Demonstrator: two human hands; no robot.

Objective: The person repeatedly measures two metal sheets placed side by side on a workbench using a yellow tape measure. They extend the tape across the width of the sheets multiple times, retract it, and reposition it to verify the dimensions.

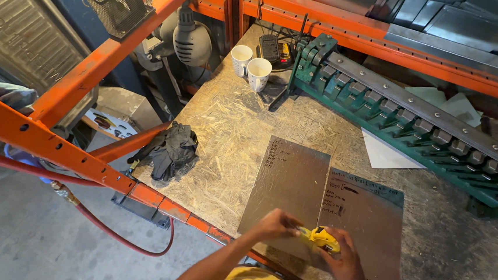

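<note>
My right hand [341,260] grips a yellow tape measure [324,239] over the near edge of two flat grey metal sheets. My left hand [275,224] pinches the tape's end just left of the case, resting on the left sheet [290,181]. The right sheet [366,215] carries handwritten marks and lies beside and partly under the left one. Both sheets rest on a chipboard workbench [232,127].
A long green metal bending brake [414,122] runs diagonally across the back right. Two white cups [251,67] and a battery charger [274,48] stand at the back. Black gloves [169,149] lie at the left edge. Orange rack beams [56,144] and a red hose [108,229] border the bench.
</note>
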